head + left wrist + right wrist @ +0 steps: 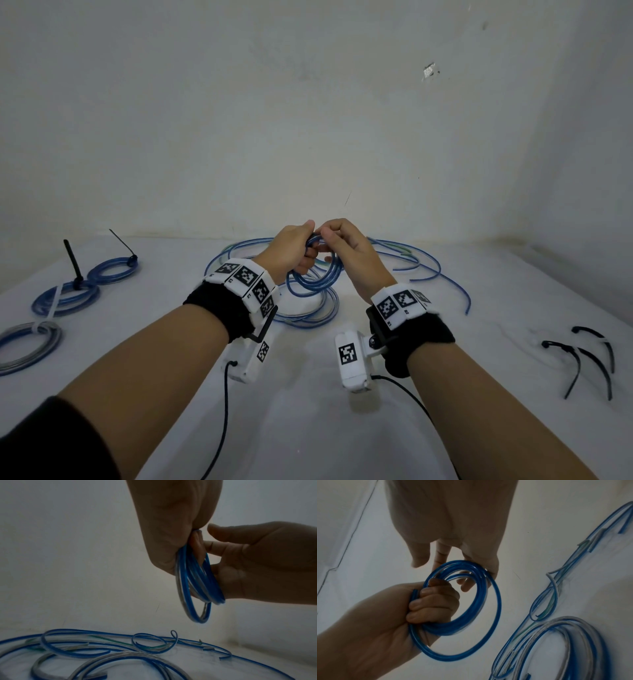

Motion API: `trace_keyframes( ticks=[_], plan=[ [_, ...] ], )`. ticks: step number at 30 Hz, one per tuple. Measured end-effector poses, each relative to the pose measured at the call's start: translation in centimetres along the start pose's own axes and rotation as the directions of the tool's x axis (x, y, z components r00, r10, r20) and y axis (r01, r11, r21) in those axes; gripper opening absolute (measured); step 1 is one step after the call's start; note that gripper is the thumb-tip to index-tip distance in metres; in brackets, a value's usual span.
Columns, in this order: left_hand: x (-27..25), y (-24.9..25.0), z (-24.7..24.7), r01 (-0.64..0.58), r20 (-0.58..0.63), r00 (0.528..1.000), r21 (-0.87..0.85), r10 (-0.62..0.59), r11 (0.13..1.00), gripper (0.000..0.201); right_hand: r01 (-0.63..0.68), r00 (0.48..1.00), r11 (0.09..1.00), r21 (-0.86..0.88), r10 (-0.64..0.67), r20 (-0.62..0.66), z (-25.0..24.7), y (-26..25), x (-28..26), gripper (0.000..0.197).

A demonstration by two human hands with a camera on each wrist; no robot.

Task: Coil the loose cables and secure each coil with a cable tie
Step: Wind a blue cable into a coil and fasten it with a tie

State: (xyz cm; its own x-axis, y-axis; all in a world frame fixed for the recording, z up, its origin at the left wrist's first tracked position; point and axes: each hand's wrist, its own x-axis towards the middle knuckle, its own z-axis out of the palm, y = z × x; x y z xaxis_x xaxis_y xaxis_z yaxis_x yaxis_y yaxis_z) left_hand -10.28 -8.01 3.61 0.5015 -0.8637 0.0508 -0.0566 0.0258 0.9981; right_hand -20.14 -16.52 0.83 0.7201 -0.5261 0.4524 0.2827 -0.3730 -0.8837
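Blue coil [462,615] clenched in left hand [291,253]; right hand [346,246] probably pinching top; loops could spring loose untied.

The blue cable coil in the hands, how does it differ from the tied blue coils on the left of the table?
The blue cable coil is held in the air by the left hand and right hand, with no tie on it. The tied blue coils lie flat on the white table, each bound by a cable tie. Both are round loops.
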Motion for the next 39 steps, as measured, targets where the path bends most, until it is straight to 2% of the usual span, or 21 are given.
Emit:
trace_keyframes(
  ticks=[4, 8, 11, 15, 22, 26, 32, 39],
  plan=[
    [0.0, -0.1, 0.1, 0.024, -0.015, 1.000, 0.029, -0.024, 0.999, 0.043, 0.082, 0.997, 0.995, -0.056, -0.082, 0.002, -0.1, 0.0, -0.1, 0.007],
    [-0.2, -0.1, 0.5, 0.062, -0.037, 0.998, 0.048, -0.060, 0.997, 0.041, 0.100, 0.994, 0.992, -0.073, -0.102, -0.034, -0.2, 0.1, 0.2, 0.004],
    [-0.1, -0.2, 0.6, 0.101, -0.031, 0.995, 0.067, -0.099, 0.993, 0.037, 0.115, 0.991, 0.989, -0.098, -0.120, -0.050, -0.2, 0.4, 0.2, 0.015],
    [-0.1, -0.1, 0.6, 0.132, -0.015, 0.991, 0.042, -0.131, 0.990, 0.033, 0.124, 0.990, 0.981, -0.147, -0.133, -0.055, -0.2, 0.5, 0.2, 0.019],
    [-0.1, -0.1, 0.4, 0.215, 0.001, 0.977, 0.039, -0.215, 0.976, 0.033, 0.179, 0.982, 0.945, -0.273, -0.186, -0.003, -0.5, 0.8, 0.2, 0.007],
    [0.0, 0.0, 0.4, 0.273, 0.006, 0.962, -0.016, -0.273, 0.962, 0.031, 0.150, 0.988, 0.957, -0.248, -0.156, -0.002, -0.4, 1.0, 0.1, 0.008],
    [0.2, 0.1, 0.6, 0.296, -0.018, 0.955, -0.052, -0.298, 0.954, 0.030, 0.140, 0.990, 0.973, -0.182, -0.142, 0.006, -0.3, 1.0, -0.1, 0.008],
    [0.5, -0.1, 0.2, 0.360, 0.064, 0.933, -0.110, -0.355, 0.926, 0.031, 0.164, 0.986, 0.963, -0.214, -0.154, 0.063, -0.4, 0.7, 0.0, 0.020]
  ],
)
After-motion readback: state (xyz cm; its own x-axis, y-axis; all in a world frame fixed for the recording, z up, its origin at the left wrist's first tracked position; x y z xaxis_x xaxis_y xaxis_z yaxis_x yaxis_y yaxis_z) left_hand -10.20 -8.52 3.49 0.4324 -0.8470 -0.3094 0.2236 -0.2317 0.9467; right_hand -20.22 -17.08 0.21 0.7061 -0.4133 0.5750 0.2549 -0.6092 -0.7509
